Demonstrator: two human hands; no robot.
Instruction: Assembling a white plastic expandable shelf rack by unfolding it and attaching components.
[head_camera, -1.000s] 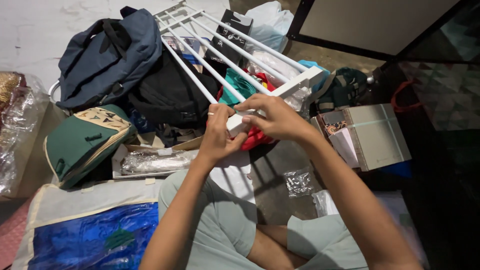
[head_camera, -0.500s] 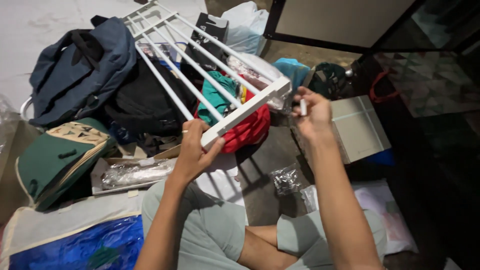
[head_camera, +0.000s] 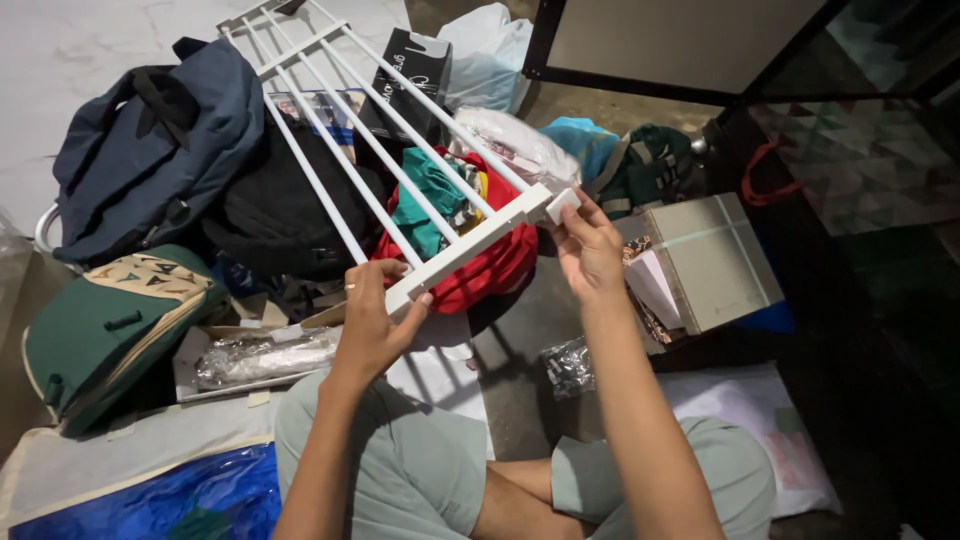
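Observation:
A white slatted rack (head_camera: 400, 130) with several long bars leans away from me over a heap of bags. My left hand (head_camera: 372, 320) grips the near left end of its front crossbar. My right hand (head_camera: 588, 245) pinches a small white end cap (head_camera: 562, 205) against the crossbar's right end. I sit cross-legged on the floor in grey-green shorts.
A navy backpack (head_camera: 150, 140), black bag (head_camera: 290, 215), green bag (head_camera: 105, 325) and red bag (head_camera: 495, 265) crowd the floor ahead. A grey box (head_camera: 710, 260) lies at right. A clear packet of small parts (head_camera: 570, 365) and a plastic-wrapped bundle (head_camera: 260, 350) rest near my knees.
My hands started together at the crossbar's middle. The left slid to the left end, the right went to the right end with the white cap. The view shifted.

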